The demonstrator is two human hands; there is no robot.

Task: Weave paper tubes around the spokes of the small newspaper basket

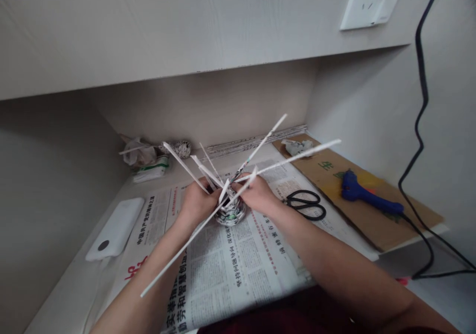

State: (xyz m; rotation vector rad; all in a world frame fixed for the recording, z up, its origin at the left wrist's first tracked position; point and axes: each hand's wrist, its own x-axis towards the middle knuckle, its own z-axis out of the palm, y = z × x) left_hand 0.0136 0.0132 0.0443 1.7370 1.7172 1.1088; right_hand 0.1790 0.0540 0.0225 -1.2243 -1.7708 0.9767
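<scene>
Between my hands is a small woven newspaper basket, with several rolled paper strips sticking out of its top in all directions. My left hand is closed on its left side, around the bases of the strips. On the right, my right hand pinches at the rim where a strip leaves the weave. Both sets of fingertips are partly hidden by the strips. One long white strip slants down across my left forearm. Spread newspaper lies beneath the basket.
Black-handled scissors lie right of my right hand. A blue glue gun with a black cord rests on a cardboard sheet. A white power bank sits at left. Paper rolls, a woven piece and a tissue pack lie behind.
</scene>
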